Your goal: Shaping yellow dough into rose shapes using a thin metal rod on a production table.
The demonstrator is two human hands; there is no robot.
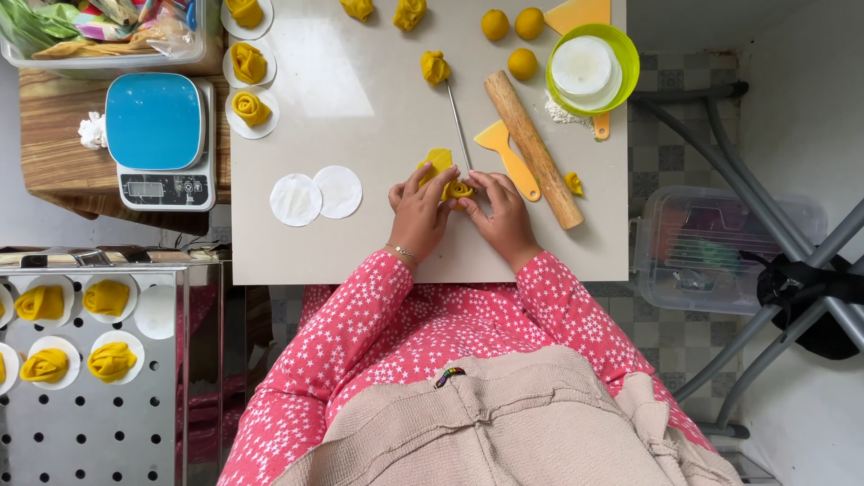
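Note:
My left hand [417, 212] and my right hand [500, 214] meet over a flat piece of yellow dough [443, 173] on the grey board [360, 234]. Both pinch and roll its near end into a coil between the fingertips. A thin metal stick [459, 131] lies just beyond the dough, pointing away from me. A wooden rolling pin [533, 149] and a yellow plastic scraper [508, 155] rest right of my right hand. Two white paper rounds [316, 194] sit left of my left hand.
Shaped yellow dough rolls [249, 108] on paper rounds line the board's left edge; dough balls [509, 36] and a green bowl [625, 56] sit at the far right. A blue kitchen scale [159, 139] stands left. A perforated metal tray [90, 396] holds several rolls.

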